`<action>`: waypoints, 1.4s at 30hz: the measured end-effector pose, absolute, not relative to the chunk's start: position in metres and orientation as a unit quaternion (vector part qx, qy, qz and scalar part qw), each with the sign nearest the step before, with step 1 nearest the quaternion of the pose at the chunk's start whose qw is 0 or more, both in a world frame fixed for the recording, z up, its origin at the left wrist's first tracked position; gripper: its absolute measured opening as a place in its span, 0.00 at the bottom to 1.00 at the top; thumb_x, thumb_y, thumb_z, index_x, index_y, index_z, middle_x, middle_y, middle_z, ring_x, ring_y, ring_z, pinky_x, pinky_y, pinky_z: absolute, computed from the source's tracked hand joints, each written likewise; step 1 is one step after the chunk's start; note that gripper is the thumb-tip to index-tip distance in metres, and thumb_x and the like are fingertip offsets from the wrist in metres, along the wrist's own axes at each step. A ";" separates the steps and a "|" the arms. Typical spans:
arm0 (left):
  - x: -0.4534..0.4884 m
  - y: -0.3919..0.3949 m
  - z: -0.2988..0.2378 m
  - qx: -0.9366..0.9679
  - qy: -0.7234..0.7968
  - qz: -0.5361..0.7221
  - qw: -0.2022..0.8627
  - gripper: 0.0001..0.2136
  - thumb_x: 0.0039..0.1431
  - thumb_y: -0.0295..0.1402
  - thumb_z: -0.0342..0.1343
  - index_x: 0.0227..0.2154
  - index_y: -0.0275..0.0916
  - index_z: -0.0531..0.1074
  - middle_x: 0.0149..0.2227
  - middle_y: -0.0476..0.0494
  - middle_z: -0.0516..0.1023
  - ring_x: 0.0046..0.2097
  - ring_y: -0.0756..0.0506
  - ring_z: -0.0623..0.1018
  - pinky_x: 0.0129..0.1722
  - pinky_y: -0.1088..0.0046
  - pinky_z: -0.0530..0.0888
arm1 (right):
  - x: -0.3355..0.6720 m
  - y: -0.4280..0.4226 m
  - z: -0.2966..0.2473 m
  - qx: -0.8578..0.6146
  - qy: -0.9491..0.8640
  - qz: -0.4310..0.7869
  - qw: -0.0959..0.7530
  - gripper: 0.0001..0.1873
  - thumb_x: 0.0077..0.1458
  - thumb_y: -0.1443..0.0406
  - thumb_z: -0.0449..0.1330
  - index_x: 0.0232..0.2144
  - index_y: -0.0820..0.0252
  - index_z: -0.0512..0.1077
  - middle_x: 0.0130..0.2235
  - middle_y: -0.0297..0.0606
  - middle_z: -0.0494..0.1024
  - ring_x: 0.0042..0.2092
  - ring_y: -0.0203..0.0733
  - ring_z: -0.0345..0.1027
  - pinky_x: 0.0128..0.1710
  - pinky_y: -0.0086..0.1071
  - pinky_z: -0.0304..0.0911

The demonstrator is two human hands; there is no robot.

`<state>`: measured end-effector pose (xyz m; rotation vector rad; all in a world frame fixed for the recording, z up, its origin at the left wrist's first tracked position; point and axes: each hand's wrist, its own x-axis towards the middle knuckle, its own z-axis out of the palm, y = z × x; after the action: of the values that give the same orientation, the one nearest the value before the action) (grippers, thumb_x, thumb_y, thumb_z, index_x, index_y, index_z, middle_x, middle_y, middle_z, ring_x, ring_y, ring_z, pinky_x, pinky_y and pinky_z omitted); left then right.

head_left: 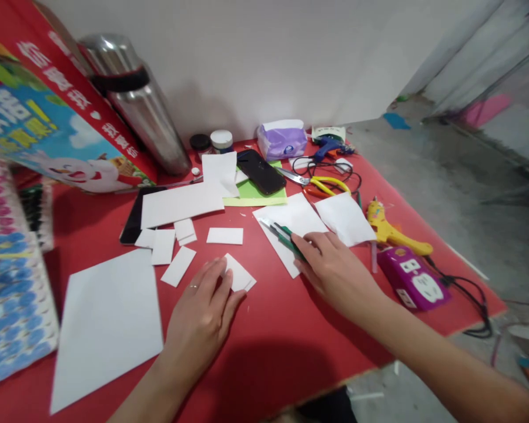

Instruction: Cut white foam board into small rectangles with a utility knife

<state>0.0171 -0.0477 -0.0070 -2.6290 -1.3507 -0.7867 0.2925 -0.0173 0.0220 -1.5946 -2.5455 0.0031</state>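
My left hand (207,302) rests low over the red table, fingertips and thumb closed on a small white card piece (242,274). The edge of another layer shows along that piece's lower right side. In my right hand (328,258) is a green utility knife (285,238). Its thin grey blade points to the upper left, and a slim dark part lies alongside. The knife is over a large white sheet (291,214). Several small cut pieces lie near my left hand, among them a white rectangle (224,235) and a tilted white strip (178,266).
A black phone (262,171) lies on green paper beside yellow-handled scissors (328,185). At right are a yellow glue gun (390,229) and a purple power socket (414,279) with cables. A steel flask (136,100) and red box (70,111) stand at back left.
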 end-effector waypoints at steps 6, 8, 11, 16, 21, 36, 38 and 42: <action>0.019 -0.047 -0.007 -0.855 -0.442 -0.269 0.036 0.15 0.66 0.29 0.61 0.52 0.29 0.70 0.57 0.22 0.75 0.59 0.31 0.77 0.55 0.49 0.81 | 0.291 -0.009 0.024 -0.581 -0.807 0.094 0.054 0.18 0.65 0.66 0.55 0.54 0.70 0.70 0.45 0.52 0.72 0.46 0.56 0.71 0.48 0.47 0.68; 0.019 -0.047 -0.007 -0.853 -0.449 -0.266 0.032 0.14 0.67 0.31 0.60 0.52 0.30 0.70 0.57 0.22 0.75 0.58 0.32 0.78 0.53 0.50 0.82 | 0.290 -0.008 0.033 -0.597 -0.789 0.136 0.046 0.14 0.64 0.65 0.54 0.49 0.66 0.70 0.44 0.50 0.71 0.42 0.52 0.72 0.44 0.43 0.68; 0.018 -0.047 -0.007 -0.854 -0.448 -0.262 0.029 0.11 0.67 0.31 0.60 0.49 0.31 0.72 0.54 0.23 0.77 0.57 0.31 0.78 0.52 0.49 0.81 | 0.285 -0.011 0.051 -0.614 -0.768 0.176 0.050 0.09 0.63 0.64 0.53 0.44 0.62 0.67 0.45 0.49 0.72 0.38 0.48 0.73 0.38 0.38 0.66; 0.016 -0.044 -0.008 -0.859 -0.441 -0.260 0.016 0.11 0.67 0.29 0.59 0.48 0.28 0.72 0.54 0.21 0.76 0.56 0.31 0.78 0.52 0.49 0.81 | 0.264 -0.017 0.077 -0.595 -0.735 0.323 0.028 0.18 0.65 0.67 0.51 0.56 0.63 0.62 0.35 0.41 0.78 0.33 0.46 0.75 0.32 0.33 0.63; 0.014 -0.043 -0.008 -0.859 -0.441 -0.259 -0.012 0.11 0.68 0.31 0.57 0.49 0.30 0.73 0.55 0.22 0.76 0.55 0.31 0.78 0.52 0.48 0.80 | 0.236 -0.018 0.078 -0.528 -0.778 0.340 -0.003 0.28 0.70 0.67 0.47 0.70 0.61 0.55 0.43 0.48 0.83 0.41 0.49 0.79 0.37 0.34 0.65; 0.012 -0.044 -0.011 -0.854 -0.445 -0.270 -0.020 0.12 0.68 0.32 0.58 0.48 0.28 0.74 0.54 0.21 0.76 0.55 0.31 0.78 0.50 0.50 0.81 | 0.202 -0.012 0.077 -0.510 -0.807 0.281 -0.103 0.37 0.67 0.72 0.49 0.74 0.66 0.45 0.44 0.53 0.83 0.43 0.54 0.78 0.35 0.36 0.63; 0.012 -0.044 -0.011 -0.854 -0.445 -0.269 -0.020 0.12 0.68 0.32 0.58 0.48 0.28 0.74 0.54 0.21 0.76 0.55 0.31 0.78 0.49 0.50 0.81 | 0.201 -0.011 0.077 -0.511 -0.807 0.276 -0.104 0.37 0.66 0.72 0.49 0.74 0.66 0.46 0.43 0.53 0.83 0.42 0.54 0.79 0.34 0.36 0.63; 0.013 -0.044 -0.011 -0.853 -0.446 -0.270 -0.022 0.12 0.69 0.33 0.57 0.49 0.30 0.74 0.54 0.22 0.76 0.55 0.31 0.78 0.48 0.50 0.81 | 0.201 -0.009 0.079 -0.508 -0.807 0.279 -0.112 0.37 0.65 0.72 0.50 0.73 0.67 0.47 0.44 0.54 0.83 0.42 0.55 0.79 0.34 0.36 0.63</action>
<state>0.0125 -0.0441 -0.0111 -2.7176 -1.4200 -0.8607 0.2006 -0.0093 0.0787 -1.7206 -2.7346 0.9466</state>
